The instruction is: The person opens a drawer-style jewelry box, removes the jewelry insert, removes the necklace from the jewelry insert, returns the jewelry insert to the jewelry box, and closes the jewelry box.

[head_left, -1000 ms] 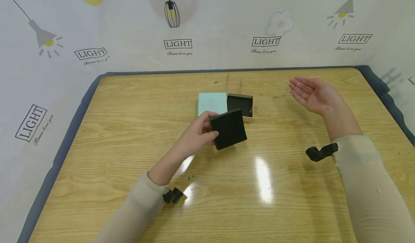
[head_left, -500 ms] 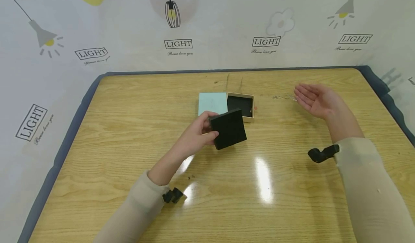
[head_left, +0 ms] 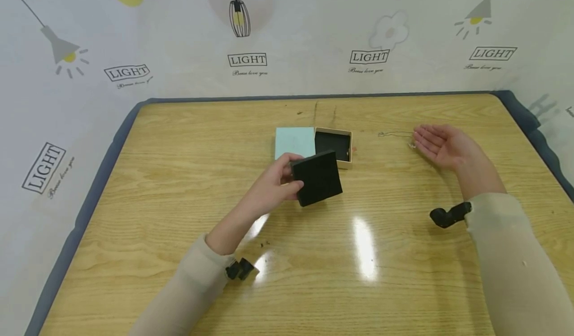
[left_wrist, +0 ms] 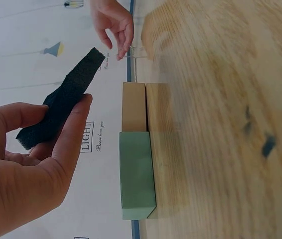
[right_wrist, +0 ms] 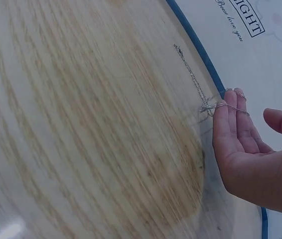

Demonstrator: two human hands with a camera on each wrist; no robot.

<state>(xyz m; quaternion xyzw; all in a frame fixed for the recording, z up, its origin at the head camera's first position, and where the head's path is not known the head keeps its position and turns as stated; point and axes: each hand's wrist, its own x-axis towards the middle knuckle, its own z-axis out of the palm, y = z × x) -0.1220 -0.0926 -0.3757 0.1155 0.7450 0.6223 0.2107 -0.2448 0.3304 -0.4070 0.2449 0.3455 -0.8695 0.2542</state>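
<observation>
Between thumb and fingers, my left hand holds a square black foam pad tilted above the table. In the left wrist view the same pad appears edge-on. Farther right, my right hand is palm up with its fingers fairly straight. A thin silver chain necklace hangs over its fingertips, and the other end lies along the tabletop. Behind the pad sits a small box with a black lining inside, partly hidden by the pad. Its pale teal lid is right beside it on the left.
Both items stand on a wood-grain table with a dark blue border along the back. A patterned wall covering rises behind. Small dark specks mark the surface near my left wrist.
My right hand has moved to the right and nearer to me, lower over the table. More of the chain now lies stretched out on the wood. My left hand and the pad stay put.
</observation>
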